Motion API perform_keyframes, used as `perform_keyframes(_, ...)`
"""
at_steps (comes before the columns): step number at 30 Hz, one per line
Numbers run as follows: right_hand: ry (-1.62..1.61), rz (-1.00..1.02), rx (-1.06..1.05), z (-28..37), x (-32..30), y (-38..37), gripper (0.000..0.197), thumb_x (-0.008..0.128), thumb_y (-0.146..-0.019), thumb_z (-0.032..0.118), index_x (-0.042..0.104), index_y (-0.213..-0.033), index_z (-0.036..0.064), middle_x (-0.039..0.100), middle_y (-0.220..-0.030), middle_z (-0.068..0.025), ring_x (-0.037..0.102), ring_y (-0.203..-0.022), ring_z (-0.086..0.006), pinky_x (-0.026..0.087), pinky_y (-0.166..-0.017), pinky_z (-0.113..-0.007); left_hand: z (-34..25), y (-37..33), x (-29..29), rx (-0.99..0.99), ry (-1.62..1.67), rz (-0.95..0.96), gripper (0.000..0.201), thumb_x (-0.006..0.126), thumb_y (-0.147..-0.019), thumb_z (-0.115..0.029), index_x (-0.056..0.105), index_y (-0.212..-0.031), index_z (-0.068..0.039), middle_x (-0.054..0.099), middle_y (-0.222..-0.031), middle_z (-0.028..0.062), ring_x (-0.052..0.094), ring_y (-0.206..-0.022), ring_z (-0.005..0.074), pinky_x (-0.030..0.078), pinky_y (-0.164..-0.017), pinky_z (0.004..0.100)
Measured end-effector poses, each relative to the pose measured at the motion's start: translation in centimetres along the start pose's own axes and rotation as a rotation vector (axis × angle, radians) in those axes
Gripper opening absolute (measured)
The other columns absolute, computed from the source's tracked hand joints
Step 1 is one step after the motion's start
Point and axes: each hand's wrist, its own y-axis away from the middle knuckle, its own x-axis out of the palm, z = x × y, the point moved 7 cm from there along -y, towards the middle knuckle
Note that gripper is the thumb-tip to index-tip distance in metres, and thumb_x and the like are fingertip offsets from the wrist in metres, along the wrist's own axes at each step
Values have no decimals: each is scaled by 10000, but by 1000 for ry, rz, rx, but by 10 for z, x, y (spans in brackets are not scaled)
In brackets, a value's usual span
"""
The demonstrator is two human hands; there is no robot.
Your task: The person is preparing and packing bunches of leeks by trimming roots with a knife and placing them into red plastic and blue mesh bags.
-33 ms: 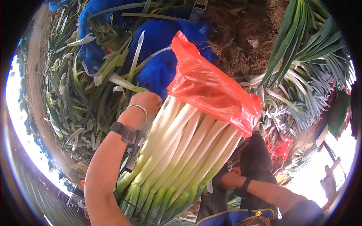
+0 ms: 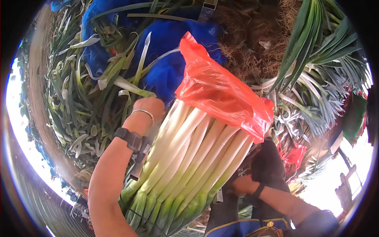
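A thick bundle of leeks [image 2: 197, 154] lies across the middle, white stems toward the far end and green leaves toward me. Over the far end sits a red plastic bag [image 2: 221, 94]. Curled closed beside the bundle's upper left edge is my left hand [image 2: 149, 107]; whatever its fingers hold, if anything, is hidden. My right hand [image 2: 241, 185] is low on the right, beside the bundle and near my dark trousers, its fingers out of sight behind the leaves. A metal bar [image 2: 138, 168] shows between my left wrist and the bundle.
Loose leaves and peelings [image 2: 79, 106] pile up on the left. Crumpled blue netting [image 2: 162, 75] lies beyond the bundle, with dry brown roots [image 2: 252, 51] to its right. More leeks [image 2: 316, 87] are heaped at the far right, near red plastic scraps [image 2: 294, 154].
My left hand has shifted slightly left, away from the bag's edge. My right hand has moved a little. Bundle and bag look unchanged.
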Motion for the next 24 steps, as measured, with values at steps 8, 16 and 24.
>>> perform_keyframes(8, -635, -952, 197, -85, -136, 24, 503, 711, -782, 247, 533, -1209, 49, 569, -1211, -142, 545, -1121, -316, 422, -956, -439, 7, 1, 3, 166, 717, -51, 709, 643, -810, -135, 309, -1435, -153, 445, -1399, 122, 671, -794, 225, 526, -772, 330)
perform_keyframes(16, -723, -1165, -239, -69, -148, -4, 371, 643, -810, 120, 570, -1167, 51, 607, -1142, -152, 574, -1077, -303, 466, -901, -416, -16, -18, -10, 350, 313, -291, 233, 520, -833, -212, 666, -822, -31, 658, -826, 207, 637, -773, 357, 507, -731, 418)
perform_keyframes(24, -42, -279, -248, 10, -40, -3, 171, 614, -766, 264, 645, -843, 114, 639, -757, -131, 651, -735, -319, 519, -629, -432, 22, 22, 37, -73, -447, 382, 283, 566, -822, -176, 671, -1068, -85, 668, -1064, 151, 654, -964, 300, 525, -797, 416)
